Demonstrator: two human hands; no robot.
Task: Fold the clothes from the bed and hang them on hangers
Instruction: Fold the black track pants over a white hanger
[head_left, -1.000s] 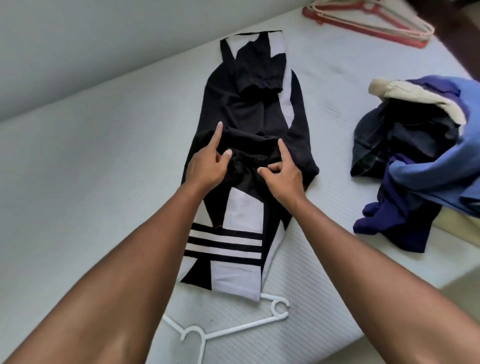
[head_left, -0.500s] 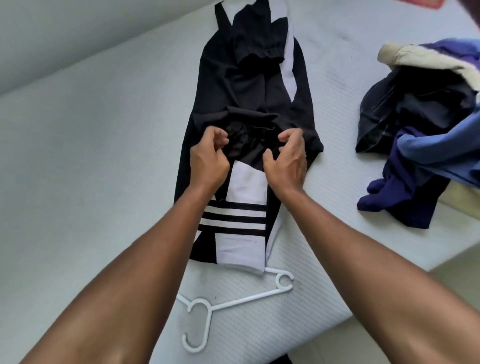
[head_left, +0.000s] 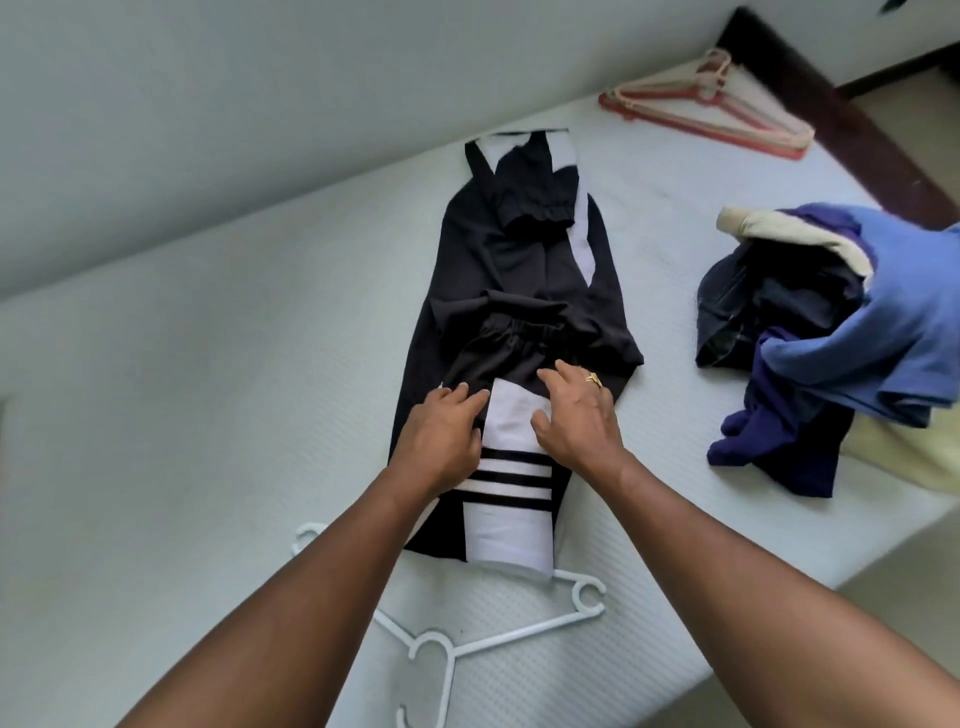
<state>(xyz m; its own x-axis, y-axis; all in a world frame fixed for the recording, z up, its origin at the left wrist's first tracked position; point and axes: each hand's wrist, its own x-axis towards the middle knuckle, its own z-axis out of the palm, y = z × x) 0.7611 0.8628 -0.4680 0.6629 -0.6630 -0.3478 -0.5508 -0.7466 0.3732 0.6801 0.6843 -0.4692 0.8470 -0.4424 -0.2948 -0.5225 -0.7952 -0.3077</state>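
A black garment with white panels and stripes (head_left: 519, 291) lies lengthwise on the white bed (head_left: 208, 389), folded narrow. My left hand (head_left: 441, 436) rests flat on its near part, left of a white panel. My right hand (head_left: 576, 415), a ring on one finger, presses with spread fingers on the right side of the same panel. Both hands lie on the cloth with fingers straight. A white hanger (head_left: 467, 639) lies on the bed just below the garment's near end, partly hidden by my left arm.
A heap of blue, dark and cream clothes (head_left: 831, 322) sits at the right of the bed. Several red and cream hangers (head_left: 711, 104) lie at the far corner. A grey wall runs along the left; the bed's edge drops off at the lower right.
My hands were curled on the black cloth near its elastic band; they have let go, moved nearer to me and now lie flat on the white panel.
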